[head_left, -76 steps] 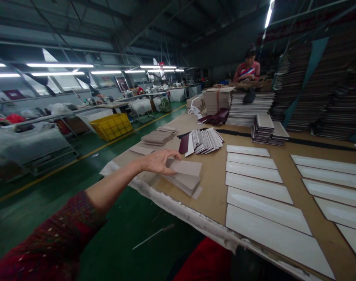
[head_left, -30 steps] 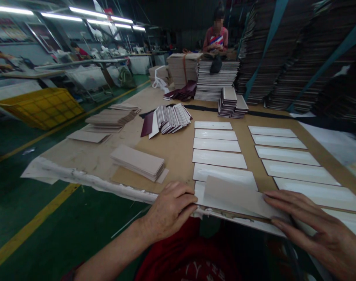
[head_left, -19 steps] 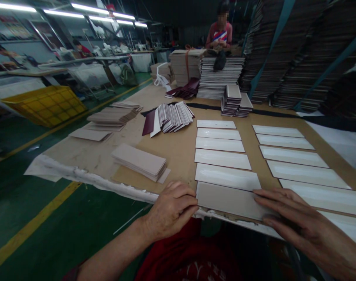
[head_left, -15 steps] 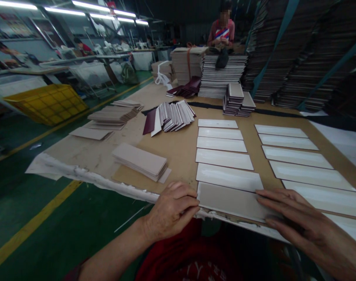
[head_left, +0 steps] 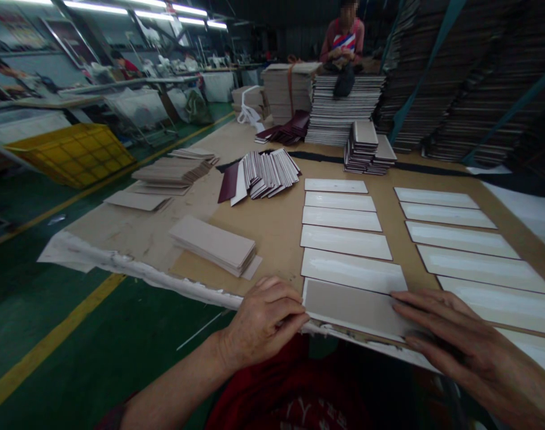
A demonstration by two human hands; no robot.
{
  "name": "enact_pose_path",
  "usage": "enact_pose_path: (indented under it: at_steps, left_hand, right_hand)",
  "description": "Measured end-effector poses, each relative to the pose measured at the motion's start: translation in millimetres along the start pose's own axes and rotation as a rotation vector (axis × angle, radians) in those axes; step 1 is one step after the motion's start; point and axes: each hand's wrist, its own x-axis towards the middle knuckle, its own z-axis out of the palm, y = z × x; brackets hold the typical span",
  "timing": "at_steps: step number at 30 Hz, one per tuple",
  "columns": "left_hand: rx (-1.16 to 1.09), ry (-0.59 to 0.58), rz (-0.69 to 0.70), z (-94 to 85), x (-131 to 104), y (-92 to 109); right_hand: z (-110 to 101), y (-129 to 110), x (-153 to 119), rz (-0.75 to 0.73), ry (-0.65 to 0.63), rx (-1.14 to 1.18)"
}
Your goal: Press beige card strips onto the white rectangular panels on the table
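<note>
Slanting down rightward at lower centre of the frame, the grey board point(head_left: 353, 306) lies lengthwise between both hands: left hand point(head_left: 264, 318) bunched at its left end, hold unclear; right hand point(head_left: 472, 349), grip wide, touching its right end.

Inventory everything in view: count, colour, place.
table: 1, brown, foreground
loose card: 1, beige, near edge
panels: 12, white, two columns, right
card stack: 1, beige, left of panels
card piles: several, beige, left
fanned strips: many, white, mid-table
flat pieces: several, maroon, by fan
small stacks: 2, pale tops, far side
tall stacks: several, mixed, far side
basket: 1, yellow, left floor
co-worker: 1, pinkish top, back
lights: several, white, ceiling
workbenches: several, pale, left background
left hand: 1, loose card's left
right hand: 1, loose card's right
</note>
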Motion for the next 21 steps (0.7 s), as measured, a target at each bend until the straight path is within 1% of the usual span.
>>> enact_pose_path:
  at_steps: [6,11,17,21]
  left_hand:
    - [-0.022,-0.011,-0.007,0.0,1.2,1.5]
    - [-0.014,-0.023,-0.022,-0.2,0.2,2.0]
    - [-0.014,-0.001,-0.012,0.0,0.4,0.0]
    - [-0.028,0.004,0.000,-0.1,0.9,-0.7]
  right_hand:
    - [1.4,0.7,-2.8,0.024,0.005,0.027]
    - [0.5,-0.6,-0.1,0.006,0.019,0.023]
    - [2.9,0.8,-0.3,0.010,-0.001,0.009]
    - [-0.4,-2.0,1.0,-0.001,0.004,-0.017]
